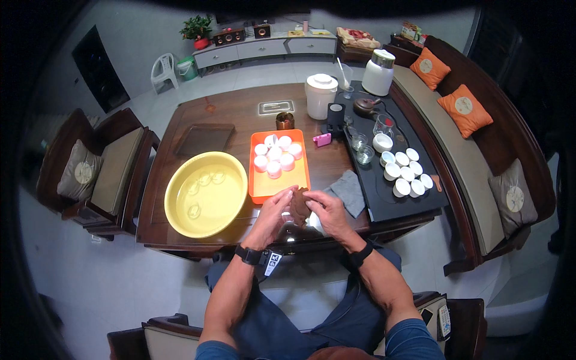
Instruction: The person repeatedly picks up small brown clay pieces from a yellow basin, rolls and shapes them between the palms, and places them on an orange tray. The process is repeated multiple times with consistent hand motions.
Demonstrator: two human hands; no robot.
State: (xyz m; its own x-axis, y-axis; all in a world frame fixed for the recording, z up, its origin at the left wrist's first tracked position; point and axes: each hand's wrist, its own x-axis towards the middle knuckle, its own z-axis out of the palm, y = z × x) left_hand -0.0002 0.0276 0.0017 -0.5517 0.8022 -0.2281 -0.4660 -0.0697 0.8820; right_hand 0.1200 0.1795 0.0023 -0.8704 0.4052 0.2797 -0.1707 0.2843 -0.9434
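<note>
A crumpled brown cloth (299,208) is held between my two hands over the table's front edge. My left hand (271,216) grips its left side, thumb and fingers at the upper edge. The fingertips of my right hand (332,213) pinch it from the right. Something clear and shiny shows beside the cloth at my left palm; I cannot tell what it is. Just beyond my hands lies an orange tray (279,185) with several white cups (274,154) grouped on it, most upside down. Left of it stands a yellow basin (173,216) of water with several clear glass cups (205,179) in it.
A grey cloth (348,191) lies right of my hands, against a black tea tray (382,204) bearing several white cups (402,187), glass cups (365,154) and a brown teapot (364,106). A white pitcher (321,96), pink object (322,140) and dark square tray (204,139) are farther back.
</note>
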